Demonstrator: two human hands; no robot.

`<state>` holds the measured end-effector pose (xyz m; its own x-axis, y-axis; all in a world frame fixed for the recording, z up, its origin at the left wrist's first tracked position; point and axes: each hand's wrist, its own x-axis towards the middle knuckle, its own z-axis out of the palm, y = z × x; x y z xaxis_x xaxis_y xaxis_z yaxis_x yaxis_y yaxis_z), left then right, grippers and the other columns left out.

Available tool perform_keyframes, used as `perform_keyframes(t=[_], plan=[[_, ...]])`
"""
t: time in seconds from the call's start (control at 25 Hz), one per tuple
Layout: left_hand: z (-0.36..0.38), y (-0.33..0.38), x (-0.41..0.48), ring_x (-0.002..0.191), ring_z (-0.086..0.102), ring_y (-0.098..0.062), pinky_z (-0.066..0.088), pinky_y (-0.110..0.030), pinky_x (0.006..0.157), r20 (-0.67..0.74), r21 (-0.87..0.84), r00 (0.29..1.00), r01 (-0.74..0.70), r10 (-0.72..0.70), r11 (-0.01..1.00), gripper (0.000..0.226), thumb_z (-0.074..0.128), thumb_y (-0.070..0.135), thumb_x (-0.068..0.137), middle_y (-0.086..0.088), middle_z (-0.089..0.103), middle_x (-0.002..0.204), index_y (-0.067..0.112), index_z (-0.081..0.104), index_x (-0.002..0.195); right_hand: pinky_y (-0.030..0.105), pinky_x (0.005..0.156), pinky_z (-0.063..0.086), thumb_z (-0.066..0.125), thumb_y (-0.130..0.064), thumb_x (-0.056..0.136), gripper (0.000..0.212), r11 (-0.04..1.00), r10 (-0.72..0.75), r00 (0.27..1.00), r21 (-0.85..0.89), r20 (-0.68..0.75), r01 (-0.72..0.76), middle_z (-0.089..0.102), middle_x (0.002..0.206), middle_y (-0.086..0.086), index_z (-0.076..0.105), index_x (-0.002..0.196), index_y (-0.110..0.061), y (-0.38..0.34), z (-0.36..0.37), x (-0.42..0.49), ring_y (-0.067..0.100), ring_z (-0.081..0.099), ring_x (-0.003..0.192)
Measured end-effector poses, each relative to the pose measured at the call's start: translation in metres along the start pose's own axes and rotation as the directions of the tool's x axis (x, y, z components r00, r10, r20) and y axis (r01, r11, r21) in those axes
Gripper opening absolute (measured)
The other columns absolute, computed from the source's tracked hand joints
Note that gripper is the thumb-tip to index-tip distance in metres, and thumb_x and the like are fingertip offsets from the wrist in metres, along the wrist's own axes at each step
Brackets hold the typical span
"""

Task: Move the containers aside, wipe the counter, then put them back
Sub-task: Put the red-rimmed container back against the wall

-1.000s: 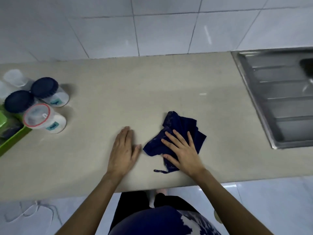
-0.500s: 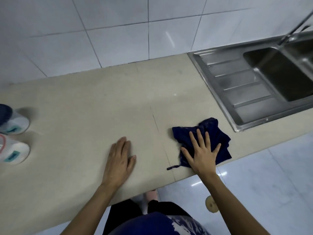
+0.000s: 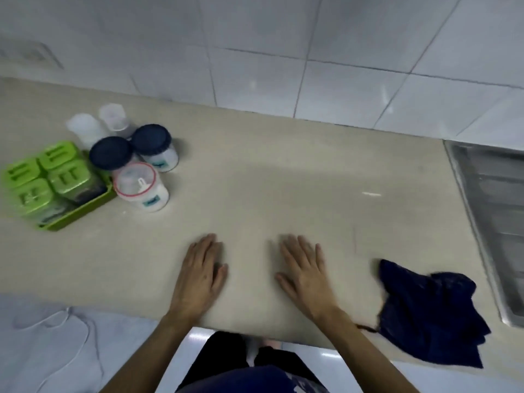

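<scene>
We find both hands, left hand [image 3: 200,275] and right hand [image 3: 304,272], flat and empty; navy cloth [image 3: 428,310] set down (wiping apparently done); jars [image 3: 141,171] remain aside, unreturned.

Counter [image 3: 255,180]: jars [image 3: 141,165] and tray [image 3: 82,209] at far left; cloth [image 3: 431,316] at near right edge, beside sink [image 3: 496,222]; both hands between.
</scene>
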<state>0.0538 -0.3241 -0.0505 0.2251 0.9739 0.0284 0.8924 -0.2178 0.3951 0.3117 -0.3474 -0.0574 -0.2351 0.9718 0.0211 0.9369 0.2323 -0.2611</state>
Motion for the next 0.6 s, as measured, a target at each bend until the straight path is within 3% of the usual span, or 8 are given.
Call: perform_keyframes(t=[0.12,0.24,0.44,0.6], plan=[[-0.024,-0.052,-0.017,0.13,0.044,-0.03,0.023,-0.038,0.115,-0.037,0.022,0.987,0.157,-0.156,0.987,0.049,0.045,0.035,0.09,-0.014,0.048,0.141,0.004,0.054,0.127,0.04,0.109,0.024,0.049,-0.039,0.088,0.053,0.978,-0.197,0.98,0.073,0.018,0.196,0.049,0.143,0.009,0.048,0.135,-0.014,-0.057,0.013,0.051,0.025,0.039,0.135],[-0.039,-0.097,-0.025,0.13,0.045,-0.032,0.022,-0.038,0.116,-0.104,0.015,0.956,0.277,-0.274,0.961,0.05,0.044,0.036,0.091,-0.015,0.048,0.141,0.004,0.053,0.127,0.033,0.101,0.034,0.053,-0.038,0.084,0.051,0.957,-0.237,0.971,0.171,-0.007,0.235,0.055,0.133,0.007,0.05,0.13,-0.016,-0.107,0.014,0.1,0.021,0.047,0.123],[-0.048,-0.135,-0.016,0.13,0.042,-0.032,0.026,-0.044,0.114,-0.244,-0.128,0.867,0.415,-0.434,0.901,0.048,0.043,0.033,0.093,-0.016,0.046,0.141,0.004,0.051,0.129,0.037,0.109,0.031,0.057,-0.048,0.079,0.073,0.92,-0.199,0.98,0.342,-0.018,0.193,0.038,0.147,0.011,0.036,0.142,-0.018,-0.192,0.011,0.183,0.026,0.035,0.135],[-0.041,-0.141,-0.02,0.134,0.037,-0.026,0.013,-0.034,0.12,-0.279,-0.179,0.842,0.427,-0.462,0.886,0.045,0.045,0.032,0.094,-0.014,0.043,0.144,0.005,0.051,0.13,0.043,0.109,0.034,0.074,-0.048,0.068,0.09,0.885,-0.099,0.994,0.453,-0.043,0.108,0.029,0.149,0.017,0.033,0.144,-0.02,-0.24,0.023,0.239,0.032,0.031,0.136]])
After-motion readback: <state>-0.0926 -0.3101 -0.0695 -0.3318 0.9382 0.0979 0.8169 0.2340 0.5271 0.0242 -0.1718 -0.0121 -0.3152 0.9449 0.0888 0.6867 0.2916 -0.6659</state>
